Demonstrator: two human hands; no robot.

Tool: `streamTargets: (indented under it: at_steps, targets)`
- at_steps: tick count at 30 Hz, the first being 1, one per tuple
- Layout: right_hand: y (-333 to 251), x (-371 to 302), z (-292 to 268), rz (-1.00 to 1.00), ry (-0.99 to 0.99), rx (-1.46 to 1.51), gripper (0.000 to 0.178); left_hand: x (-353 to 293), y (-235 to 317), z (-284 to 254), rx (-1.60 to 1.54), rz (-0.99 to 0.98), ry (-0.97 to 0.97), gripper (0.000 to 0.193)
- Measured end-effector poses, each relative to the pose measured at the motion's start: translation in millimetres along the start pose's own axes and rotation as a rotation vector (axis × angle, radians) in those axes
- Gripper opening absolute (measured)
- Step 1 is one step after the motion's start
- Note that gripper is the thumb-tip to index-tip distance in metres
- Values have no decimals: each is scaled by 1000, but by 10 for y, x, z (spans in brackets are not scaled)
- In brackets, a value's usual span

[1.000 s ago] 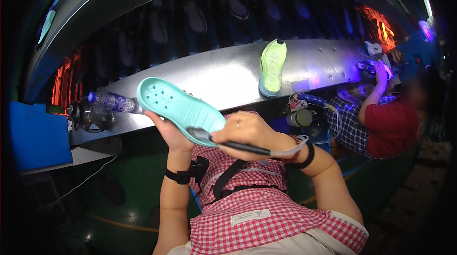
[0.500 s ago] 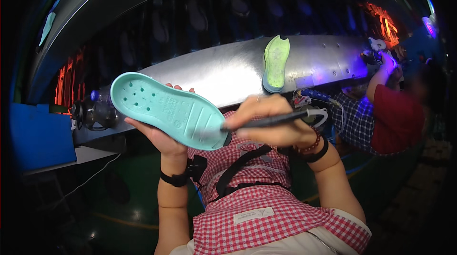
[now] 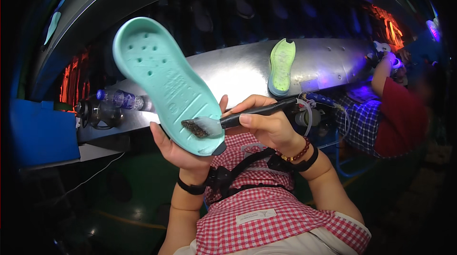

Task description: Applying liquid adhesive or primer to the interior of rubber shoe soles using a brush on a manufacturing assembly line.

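A turquoise shoe sole (image 3: 167,86) is held up in my left hand (image 3: 183,152), thumb along one edge and fingers behind it. Its wide end, with several small holes, points up and away; a dark patch marks the near tip. In my right hand (image 3: 269,124) is a brush (image 3: 233,120) with a black handle, gripped between thumb and fingers. The brush's dark-tipped bristles lie against the ribbed near part of the sole. Beyond my right hand, a yellow-green shoe sole (image 3: 283,67) with a bluish edge rests on the metal ledge.
The curved metal ledge (image 3: 209,71) runs across in front of me. At left are a plastic bottle (image 3: 124,99), a clear jug (image 3: 102,116) and a blue box (image 3: 43,133). A co-worker in a red sleeve (image 3: 402,112) sits at right. Orange-glowing heaters (image 3: 391,29) show beyond.
The turquoise sole has turned more upright, its wide end rising. My left hand has shifted right and slightly down. The brush, blurred at the sole's near tip before, now lies farther in.
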State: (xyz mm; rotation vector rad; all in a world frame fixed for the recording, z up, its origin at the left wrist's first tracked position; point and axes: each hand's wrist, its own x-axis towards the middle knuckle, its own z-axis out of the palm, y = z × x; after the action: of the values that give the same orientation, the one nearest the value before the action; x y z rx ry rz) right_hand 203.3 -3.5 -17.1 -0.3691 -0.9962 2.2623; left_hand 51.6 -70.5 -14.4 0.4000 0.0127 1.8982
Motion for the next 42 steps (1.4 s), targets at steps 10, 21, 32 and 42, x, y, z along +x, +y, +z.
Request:
streamTargets:
  at_steps: [10, 21, 32, 42]
  targets:
    - [-209, -11, 119, -138, -183, -609, 21, 15, 80, -181, 0, -52, 74, 66]
    - [-418, 149, -26, -310, -338, -766, 22, 103, 229, -132, 292, -143, 160, 72]
    - [-582, 158, -5, -326, -573, -952, 19, 235, 403, -77, 314, -588, 316, 45]
    - [-764, 207, -36, -133, -878, -1213, 22, 278, 466, 34, 677, -950, 306, 44]
